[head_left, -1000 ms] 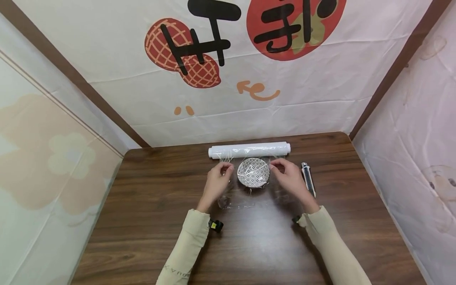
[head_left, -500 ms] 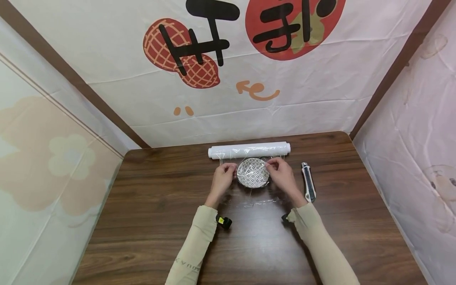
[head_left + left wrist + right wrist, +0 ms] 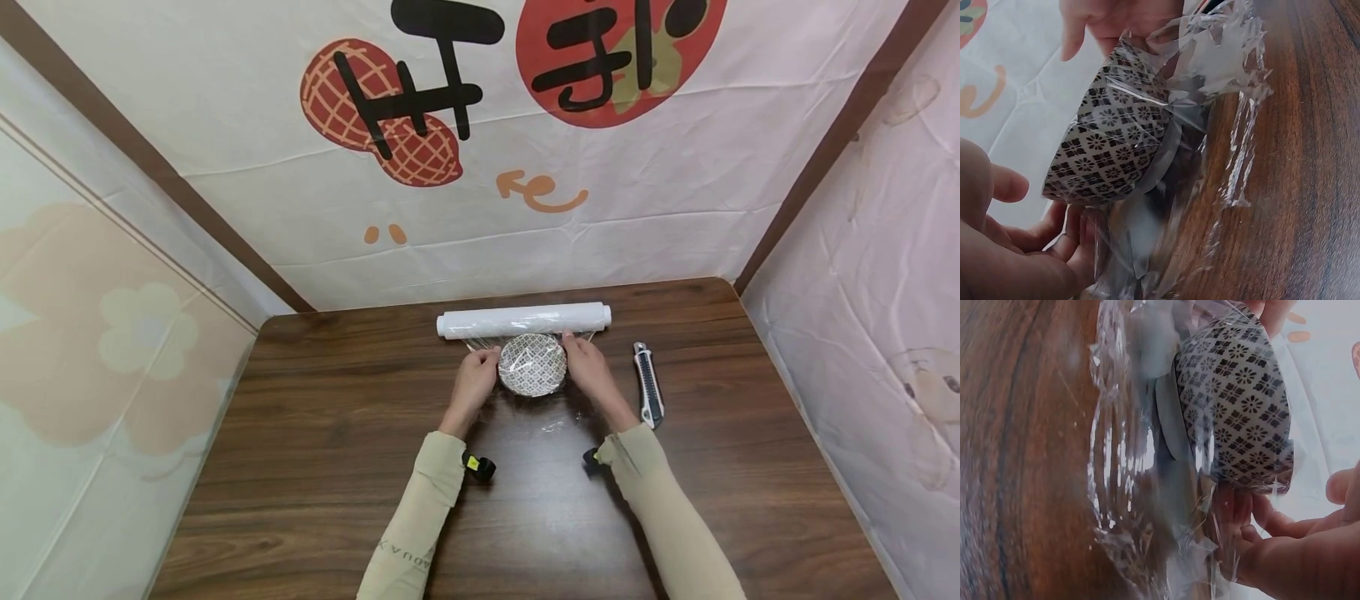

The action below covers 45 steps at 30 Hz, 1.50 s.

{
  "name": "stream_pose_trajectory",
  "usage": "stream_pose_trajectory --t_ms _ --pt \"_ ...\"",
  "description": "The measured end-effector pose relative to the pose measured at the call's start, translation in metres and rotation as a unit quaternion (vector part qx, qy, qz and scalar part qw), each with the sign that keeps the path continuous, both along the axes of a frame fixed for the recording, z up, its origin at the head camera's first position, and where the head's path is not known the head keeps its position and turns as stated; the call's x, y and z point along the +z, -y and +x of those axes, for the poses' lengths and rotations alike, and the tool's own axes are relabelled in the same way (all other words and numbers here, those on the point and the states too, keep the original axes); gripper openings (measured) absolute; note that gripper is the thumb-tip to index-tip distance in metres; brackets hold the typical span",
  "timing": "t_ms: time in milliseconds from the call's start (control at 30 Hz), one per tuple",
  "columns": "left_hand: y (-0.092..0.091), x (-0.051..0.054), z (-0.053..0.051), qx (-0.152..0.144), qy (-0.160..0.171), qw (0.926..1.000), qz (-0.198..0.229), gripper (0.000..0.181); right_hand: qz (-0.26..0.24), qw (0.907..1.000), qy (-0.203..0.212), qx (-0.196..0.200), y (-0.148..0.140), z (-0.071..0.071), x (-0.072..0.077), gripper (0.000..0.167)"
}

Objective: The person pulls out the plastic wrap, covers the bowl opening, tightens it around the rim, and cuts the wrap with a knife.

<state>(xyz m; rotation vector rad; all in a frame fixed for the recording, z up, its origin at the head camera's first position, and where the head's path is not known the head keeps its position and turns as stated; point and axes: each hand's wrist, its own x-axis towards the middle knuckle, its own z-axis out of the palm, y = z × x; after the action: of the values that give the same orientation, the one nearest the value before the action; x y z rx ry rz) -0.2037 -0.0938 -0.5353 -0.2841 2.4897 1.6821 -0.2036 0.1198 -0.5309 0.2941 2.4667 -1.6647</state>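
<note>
A small round bowl (image 3: 532,365) with a dark floral pattern sits on the table, clear plastic wrap (image 3: 1235,156) stretched over its top and hanging in creases around its side. At its left side is my left hand (image 3: 475,383), its bent fingers touching the wrap against the bowl below the rim. The left thumb stands apart from the rim in the left wrist view. My right hand (image 3: 595,375) lies against the opposite side likewise, its thumb apart in the right wrist view. Behind the bowl, the wrap runs to a white roll (image 3: 525,320).
A box cutter (image 3: 648,385) lies on the wooden table (image 3: 315,467), right of the right hand. The table's back edge runs behind the roll, against a printed cloth wall (image 3: 480,258).
Both hands have come inward to the bowl's sides, from pinching the wrap out to left and right. The wrap now lies closer around the bowl.
</note>
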Motion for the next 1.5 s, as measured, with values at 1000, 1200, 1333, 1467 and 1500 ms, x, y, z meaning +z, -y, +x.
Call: stream_pose_trajectory --t_ms 1000,1200,1333,1467,1500 --pt "0.005 -0.004 0.001 -0.054 0.038 0.9978 0.007 0.044 -0.049 0.9978 0.028 0.034 0.004 0.002 -0.011 0.059" --pt "0.019 0.005 0.002 -0.022 0.014 0.9958 -0.088 0.041 -0.043 0.9978 0.037 0.036 -0.01 0.005 -0.006 0.054" --pt "0.035 -0.006 -0.002 0.0 0.004 0.9909 -0.134 0.04 -0.037 0.998 0.046 0.024 -0.018 0.007 -0.004 0.056" --pt "0.038 -0.002 0.003 -0.037 0.025 0.9888 -0.142 0.035 -0.039 0.9981 0.047 0.009 -0.021 0.008 -0.005 0.055" --pt "0.036 0.002 0.006 -0.049 0.034 0.9887 -0.137 0.034 -0.044 0.9979 0.047 0.007 -0.021 0.008 -0.005 0.055"
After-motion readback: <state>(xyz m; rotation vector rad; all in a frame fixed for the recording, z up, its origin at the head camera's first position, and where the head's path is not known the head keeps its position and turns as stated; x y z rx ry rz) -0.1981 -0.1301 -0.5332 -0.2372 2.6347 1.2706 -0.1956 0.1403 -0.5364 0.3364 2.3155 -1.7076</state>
